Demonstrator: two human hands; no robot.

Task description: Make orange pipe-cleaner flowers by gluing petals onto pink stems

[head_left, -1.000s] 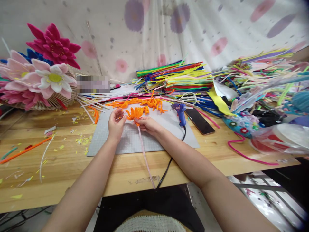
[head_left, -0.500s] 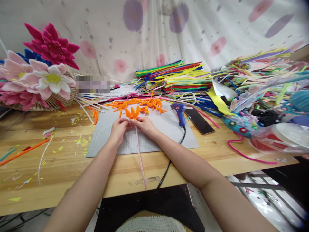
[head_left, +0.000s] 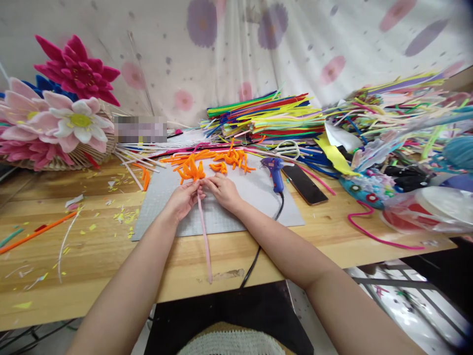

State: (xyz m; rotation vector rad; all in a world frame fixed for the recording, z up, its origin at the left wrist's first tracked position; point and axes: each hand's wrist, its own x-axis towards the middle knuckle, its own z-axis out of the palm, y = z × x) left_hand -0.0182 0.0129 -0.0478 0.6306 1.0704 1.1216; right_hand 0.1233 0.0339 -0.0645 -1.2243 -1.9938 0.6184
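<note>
My left hand (head_left: 185, 199) is closed around the top of a pale pink stem (head_left: 204, 236), just under an orange pipe-cleaner flower (head_left: 192, 170). The stem slants down toward the table's front edge. Close by on the right, my right hand (head_left: 224, 191) has its thumb and fingers pinched together at the flower's base; whatever is between the fingertips is too small to make out. Behind the hands, loose orange pipe-cleaner pieces (head_left: 234, 158) lie on the grey cutting mat (head_left: 240, 212).
A blue glue gun (head_left: 274, 173) lies on the mat's right side, its cord running to the front edge. Beside it are a phone (head_left: 305, 185) and scissors (head_left: 288, 149). Bundled pipe cleaners (head_left: 266, 116) line the back; fuzzy flowers (head_left: 79, 121) stand at left.
The flower and its stem have shifted left and tilted away, with my left hand turning under them. My right hand has stayed nearly in place, its fingertips now pinched beside the stem.
</note>
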